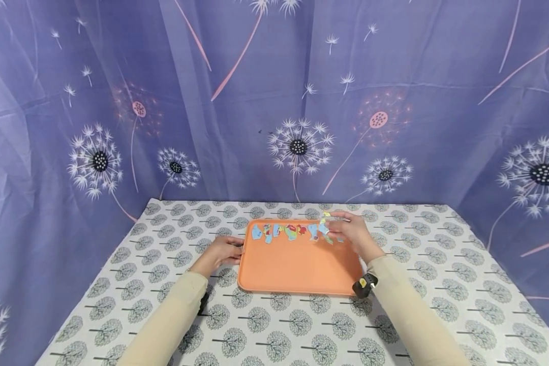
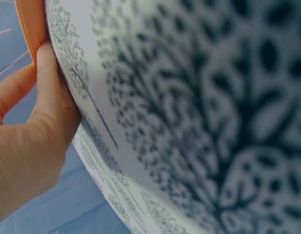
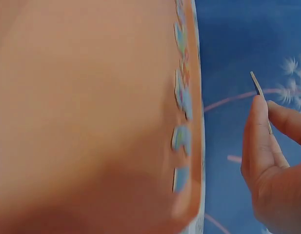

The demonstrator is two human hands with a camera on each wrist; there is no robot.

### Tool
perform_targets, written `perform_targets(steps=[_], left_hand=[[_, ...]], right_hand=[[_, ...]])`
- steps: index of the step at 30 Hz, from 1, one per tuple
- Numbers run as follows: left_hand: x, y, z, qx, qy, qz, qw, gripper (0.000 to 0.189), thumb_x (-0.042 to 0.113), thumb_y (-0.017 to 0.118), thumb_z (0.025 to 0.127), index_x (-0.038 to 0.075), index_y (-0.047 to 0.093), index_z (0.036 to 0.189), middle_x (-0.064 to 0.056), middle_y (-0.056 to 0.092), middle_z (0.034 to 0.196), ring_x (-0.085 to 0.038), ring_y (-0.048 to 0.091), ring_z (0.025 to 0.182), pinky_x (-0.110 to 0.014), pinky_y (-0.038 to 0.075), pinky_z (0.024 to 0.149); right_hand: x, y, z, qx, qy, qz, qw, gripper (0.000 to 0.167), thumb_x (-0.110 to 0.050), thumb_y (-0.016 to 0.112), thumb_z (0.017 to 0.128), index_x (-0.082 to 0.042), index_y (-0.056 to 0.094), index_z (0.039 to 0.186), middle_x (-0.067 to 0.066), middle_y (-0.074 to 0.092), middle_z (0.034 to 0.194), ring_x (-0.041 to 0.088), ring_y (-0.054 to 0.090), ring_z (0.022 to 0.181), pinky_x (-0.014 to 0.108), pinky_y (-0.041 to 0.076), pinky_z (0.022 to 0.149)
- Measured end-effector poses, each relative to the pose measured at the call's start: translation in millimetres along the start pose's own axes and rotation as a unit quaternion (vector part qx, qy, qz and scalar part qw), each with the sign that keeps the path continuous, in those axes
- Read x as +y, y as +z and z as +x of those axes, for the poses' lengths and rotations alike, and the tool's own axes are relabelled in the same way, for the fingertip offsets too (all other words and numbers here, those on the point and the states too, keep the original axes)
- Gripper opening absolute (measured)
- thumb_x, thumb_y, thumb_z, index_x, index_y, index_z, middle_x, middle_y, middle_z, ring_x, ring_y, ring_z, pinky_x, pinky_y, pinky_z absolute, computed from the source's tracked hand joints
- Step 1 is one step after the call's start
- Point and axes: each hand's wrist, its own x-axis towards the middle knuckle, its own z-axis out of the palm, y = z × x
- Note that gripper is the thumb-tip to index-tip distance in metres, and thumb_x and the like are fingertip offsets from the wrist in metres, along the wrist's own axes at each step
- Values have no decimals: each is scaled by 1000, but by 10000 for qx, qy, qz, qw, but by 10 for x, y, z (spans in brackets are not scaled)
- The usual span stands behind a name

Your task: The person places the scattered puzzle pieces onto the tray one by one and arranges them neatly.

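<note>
My right hand [image 1: 351,231] pinches a thin, flat puzzle piece [image 1: 323,225], blue with yellow, over the tray's far right side. In the right wrist view the piece [image 3: 260,92] is edge-on between thumb and fingers. Below it lies an orange tray [image 1: 297,269], with several colourful puzzle pieces [image 1: 291,233] in a row along its far edge. My left hand [image 1: 221,251] holds the tray's left rim. In the left wrist view, finger and thumb tips [image 2: 46,56] meet the orange rim [image 2: 32,22]; the remaining fingers are partly hidden.
A white cloth with a tree print [image 1: 279,325] covers the table under the tray. Behind stands a purple-blue curtain [image 1: 238,127] with dandelions. A black wrist device [image 1: 365,285] sits on the right sleeve, over the tray's near right corner.
</note>
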Motion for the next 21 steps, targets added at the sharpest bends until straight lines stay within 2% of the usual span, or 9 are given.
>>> perform_targets(steps=[4,6,9,14,18,21], left_hand=[[-4,-6,7,-20,26,-46,10000,40,-5,65,88,-5,58,127,-16,68,84,-16,66,66,-28,62,68],[-9,-10,12,-36,39,-68,10000,40,-5,64,88,-5,57,127,-17,68,85,-16,66,66,-28,62,68],[-16,-11,19,-37,46,-83,9999,40,-6,64,87,-6,58,127,-17,68,84,-16,66,65,-28,63,67],[-7,-9,14,-45,39,-53,10000,38,-5,64,88,-5,59,126,-18,68,85,-16,67,65,-29,63,67],[-2,-6,12,-42,19,-81,10000,38,-5,64,88,-5,58,126,-19,68,87,-17,67,66,-30,63,69],[-3,-2,17,-25,12,-101,9999,39,-5,64,88,-6,58,126,-19,68,88,-17,67,66,-30,63,70]], right_hand=[[8,174,-18,-122,-136,21,9998,49,3,64,87,7,49,133,23,61,123,13,69,76,37,58,87],[7,261,-42,-212,-166,-8,9996,49,6,62,86,9,48,133,28,55,129,13,69,77,35,59,85],[17,382,-72,-224,-114,-49,9997,48,8,64,85,8,51,131,29,56,126,16,69,77,33,61,80],[25,558,-134,-456,10,-219,9987,46,6,64,85,4,54,130,26,62,117,20,70,79,43,57,89],[55,664,-158,-855,-148,-356,9956,46,4,64,86,5,53,131,24,64,113,24,69,85,47,55,92],[88,752,-161,-1103,-331,-402,9925,47,3,64,86,7,51,132,26,61,119,26,68,90,43,56,91]])
